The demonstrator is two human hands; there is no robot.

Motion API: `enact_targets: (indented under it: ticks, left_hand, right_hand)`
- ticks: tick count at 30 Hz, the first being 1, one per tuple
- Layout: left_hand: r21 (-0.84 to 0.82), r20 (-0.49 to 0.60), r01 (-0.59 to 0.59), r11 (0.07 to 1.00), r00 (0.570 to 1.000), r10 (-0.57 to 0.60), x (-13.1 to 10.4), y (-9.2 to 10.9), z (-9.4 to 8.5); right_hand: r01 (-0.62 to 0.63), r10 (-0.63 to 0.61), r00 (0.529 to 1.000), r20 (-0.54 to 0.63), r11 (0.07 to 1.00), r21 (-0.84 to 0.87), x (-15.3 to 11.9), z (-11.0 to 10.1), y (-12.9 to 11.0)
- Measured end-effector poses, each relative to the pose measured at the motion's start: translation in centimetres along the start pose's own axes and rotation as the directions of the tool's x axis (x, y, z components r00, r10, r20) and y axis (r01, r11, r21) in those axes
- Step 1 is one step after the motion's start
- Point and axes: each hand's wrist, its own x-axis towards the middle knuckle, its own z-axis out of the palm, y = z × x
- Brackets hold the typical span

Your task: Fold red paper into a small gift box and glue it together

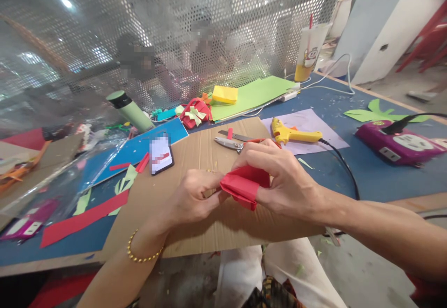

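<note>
A folded piece of red paper (240, 188) is held up between both hands over a brown cardboard sheet (188, 154). My left hand (199, 194) pinches its left edge between thumb and fingers. My right hand (282, 180) grips the right side, thumb in front and fingers behind, hiding part of the paper. Just beyond the right hand lie scissors (228, 143) and a metal ruler (240, 135), both partly covered by that hand. A yellow glue gun (293, 133) rests on a lilac paper sheet (331, 140).
A phone (161, 155) and a red paper strip (84, 219) lie to the left. Behind them are a green bottle (130, 111), a red paper piece with a bow (195, 113) and green sheets (254, 94). A purple power strip (394, 142) and a drink cup (309, 54) stand right.
</note>
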Motion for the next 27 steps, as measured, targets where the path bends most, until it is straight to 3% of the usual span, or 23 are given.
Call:
enact_targets:
  ticks: [6, 16, 27]
  left_hand:
    - [-0.017, 0.009, 0.026, 1.0, 1.0, -0.026, -0.1, 0.1, 0.1]
    - [-0.026, 0.023, 0.03, 0.999, 0.999, -0.029, -0.3, -0.1, 0.2]
    - [-0.069, 0.031, 0.036, 0.997, 0.999, -0.034, 0.0, 0.1, 0.1]
  right_hand:
    - [0.01, -0.012, 0.999, -0.052, 0.999, -0.039, -0.3, 0.3, -0.7]
    - [0.099, -0.108, 0.991, -0.082, 0.988, -0.116, -0.4, 0.7, 0.2]
    - [0.152, -0.165, 0.985, -0.045, 0.965, -0.214, -0.4, 0.4, 0.3]
